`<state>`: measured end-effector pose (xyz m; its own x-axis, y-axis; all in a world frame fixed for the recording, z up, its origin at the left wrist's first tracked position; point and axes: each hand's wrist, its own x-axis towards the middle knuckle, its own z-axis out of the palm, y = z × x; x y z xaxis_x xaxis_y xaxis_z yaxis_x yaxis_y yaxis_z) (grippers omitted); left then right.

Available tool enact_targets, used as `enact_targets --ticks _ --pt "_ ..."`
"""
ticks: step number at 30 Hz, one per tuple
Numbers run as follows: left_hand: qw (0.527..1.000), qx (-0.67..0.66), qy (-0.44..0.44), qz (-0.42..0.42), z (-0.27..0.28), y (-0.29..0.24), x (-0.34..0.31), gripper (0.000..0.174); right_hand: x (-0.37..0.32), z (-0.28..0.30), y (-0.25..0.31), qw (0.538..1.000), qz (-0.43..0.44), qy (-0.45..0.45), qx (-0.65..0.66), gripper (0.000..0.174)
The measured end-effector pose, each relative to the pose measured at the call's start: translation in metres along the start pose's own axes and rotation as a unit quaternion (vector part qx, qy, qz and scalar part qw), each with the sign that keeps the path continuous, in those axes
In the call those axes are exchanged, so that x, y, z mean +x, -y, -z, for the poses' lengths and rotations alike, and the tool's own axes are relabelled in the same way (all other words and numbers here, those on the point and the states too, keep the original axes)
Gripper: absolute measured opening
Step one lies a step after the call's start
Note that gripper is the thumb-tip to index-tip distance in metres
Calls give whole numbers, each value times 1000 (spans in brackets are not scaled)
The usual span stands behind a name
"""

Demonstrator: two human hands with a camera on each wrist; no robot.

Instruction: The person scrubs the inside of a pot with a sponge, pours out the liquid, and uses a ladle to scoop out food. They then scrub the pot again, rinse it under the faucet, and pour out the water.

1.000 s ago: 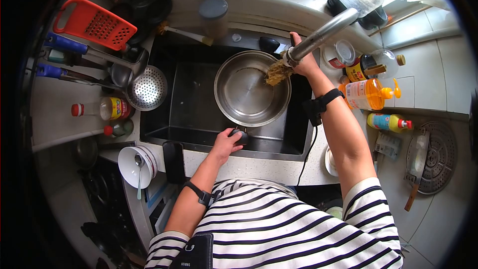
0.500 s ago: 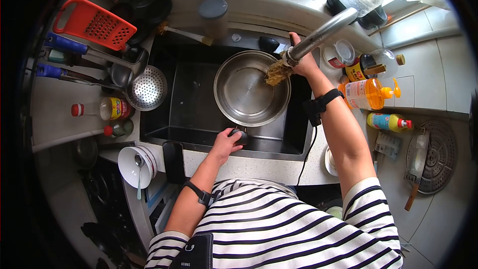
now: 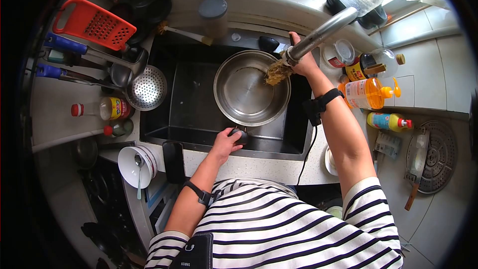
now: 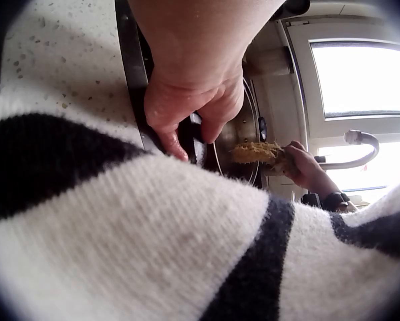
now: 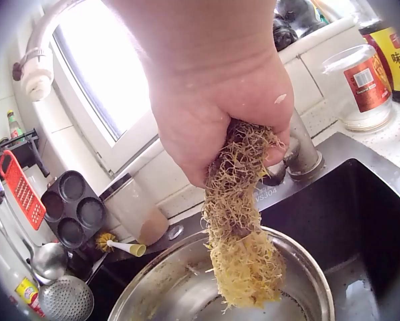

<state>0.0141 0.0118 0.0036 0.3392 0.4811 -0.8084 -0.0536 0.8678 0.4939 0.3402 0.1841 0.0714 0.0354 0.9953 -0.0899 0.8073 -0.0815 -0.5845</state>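
Note:
A round steel pan sits over the black sink, its inside bare and shiny. My left hand grips the pan's black handle at the near side; the left wrist view shows thumb and fingers around it. In my right hand is a brown, fibrous loofah, partly hidden under the tap in the head view. The right wrist view shows the loofah hanging from the curled hand, its pale frayed end over the pan's far right side. A second black handle shows at the far rim.
The metal tap reaches over my right hand. Soap and sauce bottles, among them an orange pump bottle, stand on the right. A red grater and a skimmer hang left; stacked bowls and a brush are nearby.

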Motion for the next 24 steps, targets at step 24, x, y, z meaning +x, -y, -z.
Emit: enact_targets --ticks 24 --pt "1000 5 -4 0 -1 0 0 21 0 -1 -1 1000 0 -5 -1 81"
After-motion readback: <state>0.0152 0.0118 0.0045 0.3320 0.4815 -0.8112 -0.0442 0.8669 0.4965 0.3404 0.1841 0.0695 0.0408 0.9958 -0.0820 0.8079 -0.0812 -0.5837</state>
